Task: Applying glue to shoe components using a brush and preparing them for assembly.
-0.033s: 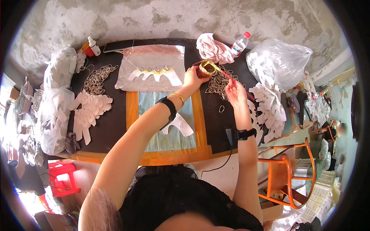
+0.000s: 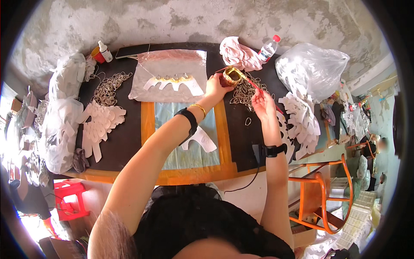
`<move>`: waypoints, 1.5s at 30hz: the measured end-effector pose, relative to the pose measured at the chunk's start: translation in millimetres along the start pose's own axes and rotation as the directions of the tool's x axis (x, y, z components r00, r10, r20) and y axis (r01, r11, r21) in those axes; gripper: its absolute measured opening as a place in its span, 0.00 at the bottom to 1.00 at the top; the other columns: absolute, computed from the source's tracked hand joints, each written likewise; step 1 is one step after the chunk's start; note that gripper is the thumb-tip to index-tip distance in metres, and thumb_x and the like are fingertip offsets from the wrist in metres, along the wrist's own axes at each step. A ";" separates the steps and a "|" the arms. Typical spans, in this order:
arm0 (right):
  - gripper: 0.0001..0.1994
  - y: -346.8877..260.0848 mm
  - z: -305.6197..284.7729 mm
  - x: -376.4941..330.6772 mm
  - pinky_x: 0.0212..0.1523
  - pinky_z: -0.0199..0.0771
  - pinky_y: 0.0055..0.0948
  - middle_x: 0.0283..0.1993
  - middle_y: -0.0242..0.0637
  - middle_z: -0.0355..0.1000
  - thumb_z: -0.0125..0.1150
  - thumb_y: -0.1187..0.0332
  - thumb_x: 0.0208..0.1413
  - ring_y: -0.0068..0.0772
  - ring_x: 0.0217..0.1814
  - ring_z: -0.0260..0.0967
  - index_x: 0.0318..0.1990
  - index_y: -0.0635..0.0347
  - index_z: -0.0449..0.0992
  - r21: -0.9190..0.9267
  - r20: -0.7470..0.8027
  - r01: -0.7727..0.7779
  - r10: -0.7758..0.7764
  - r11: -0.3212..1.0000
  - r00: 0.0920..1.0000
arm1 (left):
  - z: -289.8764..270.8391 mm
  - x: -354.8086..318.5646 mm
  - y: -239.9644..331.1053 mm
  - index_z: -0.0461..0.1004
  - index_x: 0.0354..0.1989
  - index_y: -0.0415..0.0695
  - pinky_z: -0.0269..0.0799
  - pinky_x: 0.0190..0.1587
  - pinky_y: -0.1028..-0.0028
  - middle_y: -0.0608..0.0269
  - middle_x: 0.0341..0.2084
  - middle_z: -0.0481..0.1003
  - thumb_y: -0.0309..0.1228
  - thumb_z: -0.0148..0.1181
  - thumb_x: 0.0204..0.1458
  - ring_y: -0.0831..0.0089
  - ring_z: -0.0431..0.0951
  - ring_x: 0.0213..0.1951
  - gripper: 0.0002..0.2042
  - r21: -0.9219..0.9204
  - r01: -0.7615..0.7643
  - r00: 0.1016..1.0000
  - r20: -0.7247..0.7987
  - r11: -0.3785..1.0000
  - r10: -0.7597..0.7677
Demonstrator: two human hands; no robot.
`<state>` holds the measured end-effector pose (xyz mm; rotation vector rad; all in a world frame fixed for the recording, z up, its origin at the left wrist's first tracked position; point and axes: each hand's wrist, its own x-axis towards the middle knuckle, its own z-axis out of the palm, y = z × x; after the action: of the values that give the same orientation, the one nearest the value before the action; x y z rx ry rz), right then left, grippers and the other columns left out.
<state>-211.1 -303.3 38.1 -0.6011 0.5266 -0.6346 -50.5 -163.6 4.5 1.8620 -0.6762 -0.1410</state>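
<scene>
Desk (image 2: 129, 142): matt black top, orange wood-look edging. On it, a clear glossy plastic sheet (image 2: 172, 69) over matt white paper cutouts (image 2: 170, 84). Left of the sheet, a pile of shiny metal rings (image 2: 108, 88). Right of it, a glossy gold tape roll (image 2: 233, 76), a crumpled cloth (image 2: 236, 52) and a clear plastic bottle (image 2: 268, 48).

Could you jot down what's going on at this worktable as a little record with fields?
Left hand: grips a gold-coloured tin
Right hand: holds a red stick that reaches into the tin
Under hands: pile of metal rings
Table middle: clear sheet with white cut-outs
Left side: white cut-out shapes, more rings
Back edge: plastic bottle, pink cloth
</scene>
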 end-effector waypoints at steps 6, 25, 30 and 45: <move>0.10 6.9 2.0 -13.6 0.45 0.72 0.33 0.41 0.46 0.70 0.52 0.75 0.52 0.36 0.41 0.69 0.41 0.72 0.69 0.278 -0.008 -0.216 0.227 0.936 0.974 | -6.0 -0.6 6.1 0.69 0.49 0.37 0.70 0.51 0.67 0.52 0.42 0.73 0.36 0.77 0.30 0.59 0.74 0.46 0.34 -0.004 0.055 0.996 0.074 0.998 -0.055; 0.12 22.6 14.6 -35.6 0.47 0.72 0.27 0.42 0.40 0.72 0.56 0.65 0.60 0.27 0.44 0.69 0.44 0.64 0.70 0.052 0.065 0.105 -0.108 0.993 0.992 | -5.8 -0.9 4.4 0.71 0.47 0.37 0.73 0.47 0.69 0.54 0.40 0.76 0.37 0.77 0.31 0.65 0.77 0.42 0.33 0.048 -0.016 1.000 0.014 0.999 0.015; 0.10 27.1 2.7 -37.6 0.45 0.73 0.25 0.41 0.39 0.72 0.57 0.69 0.59 0.26 0.42 0.69 0.44 0.65 0.71 0.142 0.141 -0.020 0.000 0.990 0.990 | -5.4 -2.9 9.1 0.71 0.47 0.36 0.73 0.47 0.69 0.53 0.40 0.76 0.37 0.77 0.31 0.63 0.77 0.42 0.33 0.068 -0.006 1.000 0.020 0.998 0.004; 0.11 38.4 2.5 -43.1 0.47 0.72 0.29 0.44 0.38 0.73 0.56 0.77 0.58 0.26 0.43 0.70 0.48 0.60 0.72 0.432 0.156 -0.160 0.101 0.887 0.983 | -6.3 -0.8 8.8 0.70 0.46 0.36 0.72 0.49 0.67 0.52 0.41 0.75 0.38 0.77 0.31 0.62 0.76 0.44 0.33 0.022 0.014 0.998 0.062 1.000 -0.015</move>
<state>-224.5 -248.4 26.1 -0.1690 0.2807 -0.5586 -51.9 -160.1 14.7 1.8899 -0.7097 -0.2030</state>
